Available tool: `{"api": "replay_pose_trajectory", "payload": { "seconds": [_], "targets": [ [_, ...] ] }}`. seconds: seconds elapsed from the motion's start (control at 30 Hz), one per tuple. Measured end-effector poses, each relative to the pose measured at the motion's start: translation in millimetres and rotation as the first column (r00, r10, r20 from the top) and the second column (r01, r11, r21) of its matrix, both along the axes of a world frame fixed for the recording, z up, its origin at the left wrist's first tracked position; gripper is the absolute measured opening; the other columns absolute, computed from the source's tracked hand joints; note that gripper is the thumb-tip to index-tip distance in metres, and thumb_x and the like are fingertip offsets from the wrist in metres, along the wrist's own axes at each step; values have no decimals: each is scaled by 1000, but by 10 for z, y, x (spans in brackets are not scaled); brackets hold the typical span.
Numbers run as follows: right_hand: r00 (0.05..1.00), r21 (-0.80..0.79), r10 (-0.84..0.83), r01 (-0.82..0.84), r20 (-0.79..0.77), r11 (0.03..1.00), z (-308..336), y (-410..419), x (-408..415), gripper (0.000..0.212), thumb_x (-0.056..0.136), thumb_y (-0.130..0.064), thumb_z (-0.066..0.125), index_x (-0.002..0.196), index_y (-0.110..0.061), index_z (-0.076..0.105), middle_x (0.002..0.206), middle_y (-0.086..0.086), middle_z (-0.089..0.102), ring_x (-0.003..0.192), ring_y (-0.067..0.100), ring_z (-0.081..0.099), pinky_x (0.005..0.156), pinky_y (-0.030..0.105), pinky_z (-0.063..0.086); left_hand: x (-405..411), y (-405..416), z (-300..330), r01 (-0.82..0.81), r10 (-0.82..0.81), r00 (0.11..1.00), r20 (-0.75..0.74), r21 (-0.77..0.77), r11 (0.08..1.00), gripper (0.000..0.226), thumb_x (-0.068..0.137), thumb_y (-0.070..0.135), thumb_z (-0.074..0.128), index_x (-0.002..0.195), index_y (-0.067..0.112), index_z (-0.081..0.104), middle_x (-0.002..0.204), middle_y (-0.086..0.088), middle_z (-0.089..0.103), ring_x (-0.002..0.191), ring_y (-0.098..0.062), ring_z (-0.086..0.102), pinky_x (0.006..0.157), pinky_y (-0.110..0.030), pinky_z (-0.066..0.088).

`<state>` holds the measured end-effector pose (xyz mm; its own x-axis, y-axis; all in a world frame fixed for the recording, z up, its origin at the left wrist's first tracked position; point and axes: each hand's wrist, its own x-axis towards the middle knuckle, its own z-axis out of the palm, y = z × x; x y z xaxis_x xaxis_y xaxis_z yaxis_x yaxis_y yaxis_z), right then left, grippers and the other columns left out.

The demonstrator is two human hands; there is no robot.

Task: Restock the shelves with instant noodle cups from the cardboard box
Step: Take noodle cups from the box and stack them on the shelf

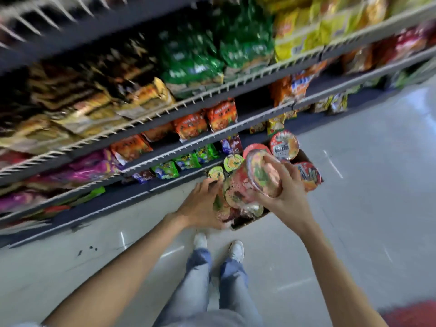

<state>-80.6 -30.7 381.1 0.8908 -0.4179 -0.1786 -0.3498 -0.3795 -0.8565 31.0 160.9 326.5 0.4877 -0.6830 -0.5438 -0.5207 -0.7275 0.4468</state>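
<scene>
A: Jeans [200, 286] and white shoes [236, 250] sat nearest the lens, on pale floor [365, 220]. Both forearms reached forward over them. Where was the cup?

B: Red cup [253, 182] was off the floor, above the box [247, 221], tilted with its lid end toward the lens. Right hand [286, 197] gripped it, fingers curled over the lid rim and wall. Left hand [200, 206] lay against the box's left side at the packed cups, fingers nearly straight; blur hid whether it pinched anything.

A: Box position?

B: On the floor, just beside the lowest shelf's [113, 201] front edge. More red cups [284, 145] stood at its far end, green-lidded ones [233, 162] at its shelf side.

A: Handling estimate?

B: Judged light: dry noodles in a thin-walled cup. Wall probably dents under a hard squeeze. Shrink film looked glossy, so likely slippery. Foil lid is the weak point; fingertips pressing its middle could puncture it.

A: Best hold?

B: Around the wall just under the stiff rim, thumb opposite fingers, moderate pressure. Upright before shelving.
</scene>
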Motion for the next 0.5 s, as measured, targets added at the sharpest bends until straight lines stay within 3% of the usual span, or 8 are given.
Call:
{"api": "replay_pose_trajectory", "payload": {
  "seconds": [0.03, 0.1, 0.2, 0.27, 0.37, 0.5],
  "targets": [
    [998, -27, 49, -48, 39, 998, 207, 81, 58, 82, 68, -43, 81, 136, -46, 35, 135, -3, 30, 122, 14, 40, 101, 33, 41, -2, 93, 220, -7, 8, 1000, 26, -43, 999, 114, 58, 66, 72, 146, 30, 10, 140, 3, 21, 131, -22, 20, 112, -36, 27],
    [986, -47, 112, -107, 120, 993, 588, 272, 204, 94, 64, -50, 80, 140, -46, 26, 141, -2, 25, 127, 12, 37, 98, 22, 39, 4, 327, 574, -75, 85, 994, 71, -135, 988, 106, 57, 65, 72, 143, 35, 18, 138, 7, 25, 131, -17, 22, 112, -36, 27],
    [953, 47, 161, -178, 256, 983, 1049, 581, 461, 107, 60, -52, 78, 146, -37, 16, 140, -6, 23, 124, -5, 34, 93, 1, 32, 76, 767, 992, -218, 253, 960, 116, -251, 943, 109, 53, 63, 77, 143, 37, 23, 143, 11, 29, 132, -11, 22, 112, -36, 29],
    [929, 157, 176, -236, 326, 959, 1315, 799, 646, 109, 62, -47, 79, 147, -40, 10, 139, -9, 27, 122, -12, 38, 96, 6, 36, 136, 1101, 1320, -369, 418, 907, 54, -374, 851, 120, 49, 56, 85, 147, 37, 17, 145, 11, 26, 133, -8, 25, 112, -32, 27],
    [875, 256, 214, -348, 435, 902, 1692, 1191, 953, 105, 68, -32, 80, 145, -42, 9, 133, -10, 41, 112, -11, 51, 96, 14, 44, 198, 1640, 1819, -520, 598, 798, -69, -580, 627, 122, 43, 53, 89, 139, 51, 14, 143, 9, 31, 129, -5, 38, 112, -34, 30],
    [800, 350, 246, -486, 547, 801, 2165, 1904, 1394, 103, 58, -47, 86, 136, -59, 20, 140, -1, 44, 119, 12, 57, 98, 46, 49, 312, 2393, 2336, -530, 659, 735, -162, -743, 408, 118, 43, 53, 89, 142, 43, 24, 139, 14, 43, 124, -2, 48, 105, -29, 40]
  ]
}}
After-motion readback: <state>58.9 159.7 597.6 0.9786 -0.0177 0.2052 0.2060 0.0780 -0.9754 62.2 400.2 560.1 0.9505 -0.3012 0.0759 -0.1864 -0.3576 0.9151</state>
